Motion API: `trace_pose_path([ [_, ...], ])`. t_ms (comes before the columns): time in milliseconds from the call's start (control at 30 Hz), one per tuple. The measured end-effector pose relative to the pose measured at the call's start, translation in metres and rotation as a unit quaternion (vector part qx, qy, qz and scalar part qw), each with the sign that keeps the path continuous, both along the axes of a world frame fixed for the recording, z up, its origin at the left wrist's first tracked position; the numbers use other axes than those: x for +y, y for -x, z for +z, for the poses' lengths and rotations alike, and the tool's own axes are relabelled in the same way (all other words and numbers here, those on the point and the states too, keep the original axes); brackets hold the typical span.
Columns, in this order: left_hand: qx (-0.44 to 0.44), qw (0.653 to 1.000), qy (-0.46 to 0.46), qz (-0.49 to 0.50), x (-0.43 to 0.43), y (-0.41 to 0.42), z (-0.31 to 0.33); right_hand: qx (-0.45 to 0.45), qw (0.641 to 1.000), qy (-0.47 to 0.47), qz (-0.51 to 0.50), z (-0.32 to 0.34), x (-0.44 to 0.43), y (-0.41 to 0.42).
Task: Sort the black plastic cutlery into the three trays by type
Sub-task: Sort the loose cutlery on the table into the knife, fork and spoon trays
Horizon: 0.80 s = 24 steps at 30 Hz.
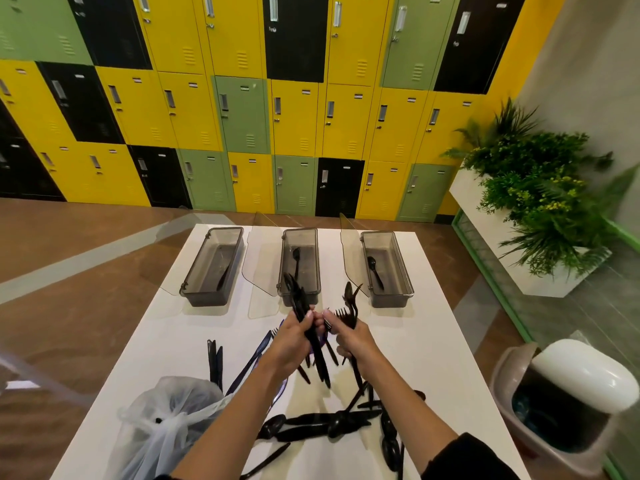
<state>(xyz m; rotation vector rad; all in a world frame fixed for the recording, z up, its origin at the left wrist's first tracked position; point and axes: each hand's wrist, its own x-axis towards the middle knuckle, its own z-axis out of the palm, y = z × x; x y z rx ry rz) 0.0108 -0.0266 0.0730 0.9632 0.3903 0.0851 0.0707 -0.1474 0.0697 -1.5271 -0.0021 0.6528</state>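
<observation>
At the near left corner of the white bench (pixel 433 341) sits a knotted translucent plastic bag (pixel 166 427). Just beyond it a few black knives (pixel 214 362) lie side by side, pointing toward the far edge.

Three smoky trays stand along the far edge, well apart. The left tray (pixel 204 296) holds a dark piece that looks like a knife, though the tinted wall makes it hard to tell. The middle tray (pixel 299 297) holds one fork (pixel 296 261), tines toward the far edge. The right tray (pixel 393 299) holds one spoon (pixel 374 266), bowl toward the far edge. Clear lids (pixel 259 265) stand open at the left of the middle and right trays.

Both hands are raised over the middle of the bench, close together, just short of the middle tray. The left hand (pixel 291 341) has its grip closed round a bundle (pixel 296 292) of black cutlery whose ends stick out above and below the fist; the types in it cannot be made out. The right hand (pixel 353 337) has its grip closed on a second bunch (pixel 348 306), with fork tines and a spoon bowl showing above the fingers. The fingertips of the two hands nearly meet; whether they touch cannot be told.

Toward the near edge, under and right of the forearms, a loose pile (pixel 329 422) of black spoons and other pieces lies scattered. On the floor off the bench's right edge stands a bin (pixel 581 375) with a white swing lid.
</observation>
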Motion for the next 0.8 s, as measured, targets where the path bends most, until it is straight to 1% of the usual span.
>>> trace_pose_path([
  [100, -0.021, 0.997, 0.037, 0.059, 0.005, -0.007, 0.008, 0.034, 0.997, -0.017, 0.072, -0.006, -0.006, 0.007],
  [167, -0.028, 0.996, 0.031, 0.082, 0.008, -0.009, 0.010, 0.038, 0.991, -0.016, 0.123, -0.008, -0.008, 0.010],
  [233, -0.021, 0.995, 0.018, 0.091, 0.011, -0.011, 0.007, 0.024, 0.991, 0.003, 0.131, -0.008, -0.009, 0.011],
  [400, -0.015, 0.999, -0.013, 0.041, 0.005, -0.007, 0.000, -0.002, 0.997, 0.006, 0.081, -0.001, -0.004, 0.004],
  [500, -0.001, 0.998, -0.058, 0.015, -0.001, -0.006, -0.004, 0.001, 0.998, 0.002, 0.064, 0.002, -0.003, 0.002],
  [567, 0.024, 0.995, -0.094, 0.015, -0.001, -0.008, -0.005, -0.002, 0.999, 0.004, 0.045, 0.003, -0.002, -0.001],
  [633, 0.053, 0.991, -0.127, 0.004, 0.000, -0.009, -0.006, -0.006, 1.000, -0.003, -0.002, 0.008, 0.000, -0.005],
  [700, 0.071, 0.985, -0.157, -0.026, -0.005, -0.008, -0.003, -0.015, 0.999, -0.014, -0.032, 0.012, 0.003, -0.010],
  [800, 0.076, 0.977, -0.183, -0.075, -0.019, -0.005, -0.001, -0.032, 0.998, -0.007, -0.055, 0.018, 0.012, -0.013],
])
